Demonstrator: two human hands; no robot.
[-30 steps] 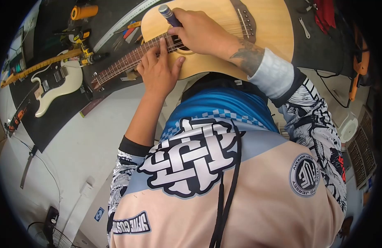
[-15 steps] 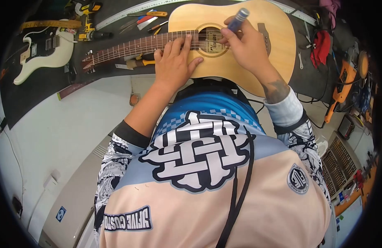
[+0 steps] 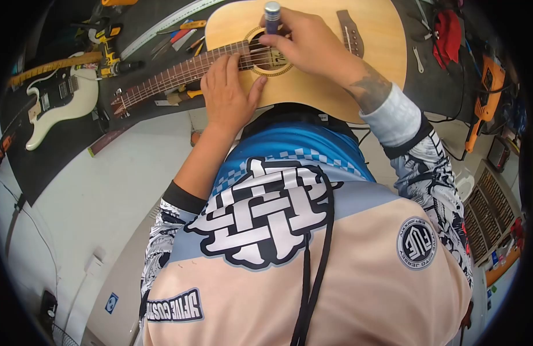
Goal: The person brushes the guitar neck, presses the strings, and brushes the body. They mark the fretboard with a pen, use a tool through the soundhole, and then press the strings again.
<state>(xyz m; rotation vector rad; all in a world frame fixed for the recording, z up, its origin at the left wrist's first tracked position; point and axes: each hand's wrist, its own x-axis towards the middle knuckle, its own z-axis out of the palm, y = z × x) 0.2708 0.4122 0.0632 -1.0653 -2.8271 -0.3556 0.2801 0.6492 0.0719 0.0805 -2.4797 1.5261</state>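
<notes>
Pale wood, the guitar point(image 3: 315, 89) lies at twelve o'clock, likely light, fragile, best held by its neck point(image 3: 177, 75). The right hand point(image 3: 307, 43) grips a blue tool point(image 3: 272, 20); the left hand point(image 3: 227, 97) lies open there.

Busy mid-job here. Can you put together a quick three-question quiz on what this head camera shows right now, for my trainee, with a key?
1. What is the right hand holding?
A) a wrench
B) a blue-handled tool
C) a paintbrush

2. True or false: the white electric guitar lies to the left of the acoustic guitar.

3. Fill in: the left hand lays its fingertips on the strings over the ______, near the sound hole.

Key:
1. B
2. True
3. fretboard
</notes>
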